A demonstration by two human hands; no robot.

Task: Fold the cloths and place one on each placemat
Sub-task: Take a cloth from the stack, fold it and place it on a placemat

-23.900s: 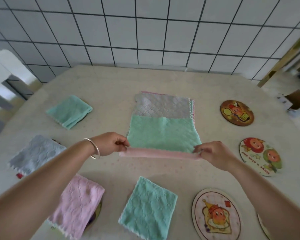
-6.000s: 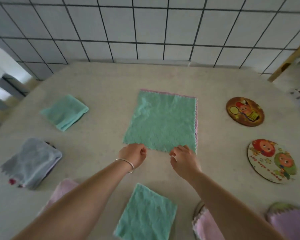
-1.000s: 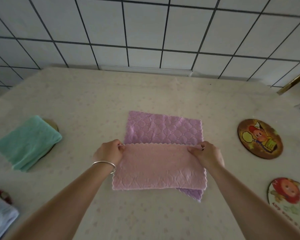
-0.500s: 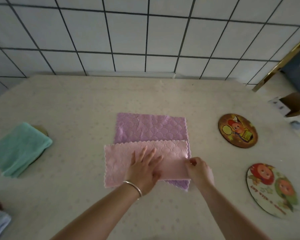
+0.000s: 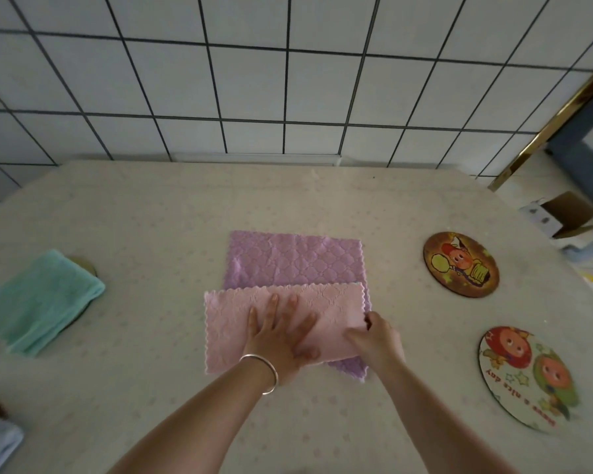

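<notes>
The pink cloth (image 5: 281, 323), half-folded, lies on the purple cloth (image 5: 295, 260) mid-counter (image 5: 185, 206). The left hand (image 5: 281, 340) presses it flat, fingers spread; the right hand (image 5: 377, 340) pinches its right edge. Dragging that edge could shift the purple cloth beneath and skew the fold.

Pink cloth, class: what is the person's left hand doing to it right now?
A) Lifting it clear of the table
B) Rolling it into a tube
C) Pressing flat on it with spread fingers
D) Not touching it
C: the left hand lies flat with fingers spread on the pink cloth, which rests on the table.
</notes>
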